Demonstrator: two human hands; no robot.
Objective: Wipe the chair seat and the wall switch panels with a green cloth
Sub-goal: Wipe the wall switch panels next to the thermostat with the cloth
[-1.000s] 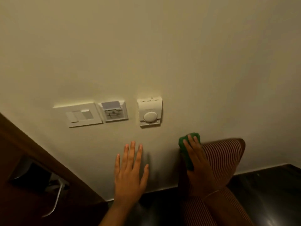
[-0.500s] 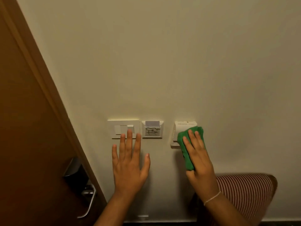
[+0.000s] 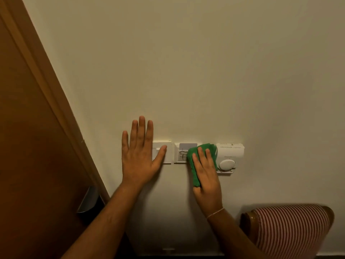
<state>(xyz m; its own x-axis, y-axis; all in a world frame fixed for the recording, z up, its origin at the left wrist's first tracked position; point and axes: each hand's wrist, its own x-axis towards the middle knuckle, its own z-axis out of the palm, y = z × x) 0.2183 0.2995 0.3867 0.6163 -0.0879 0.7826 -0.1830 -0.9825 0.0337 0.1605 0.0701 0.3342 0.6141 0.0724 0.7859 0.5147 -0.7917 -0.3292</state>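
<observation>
Three white panels sit in a row on the cream wall. My left hand (image 3: pixel 139 156) lies flat with fingers spread over the left part of the light switch panel (image 3: pixel 166 153). My right hand (image 3: pixel 206 171) presses a folded green cloth (image 3: pixel 196 161) against the wall, covering the right side of the key-card holder (image 3: pixel 180 153) and the left edge of the thermostat (image 3: pixel 230 157). The thermostat's round dial shows just right of the cloth. The chair (image 3: pixel 291 230), with red-and-white striped upholstery, stands at the lower right below the panels.
A brown wooden door (image 3: pixel 31 146) fills the left side, with a metal lever handle (image 3: pixel 87 200) low down next to my left forearm. Bare wall stretches above the panels. A dark strip of floor shows along the bottom edge.
My right hand slid the cloth left, off the thermostat and onto the card holder. My left hand rose from below the switch panel onto it. The view shifted upward.
</observation>
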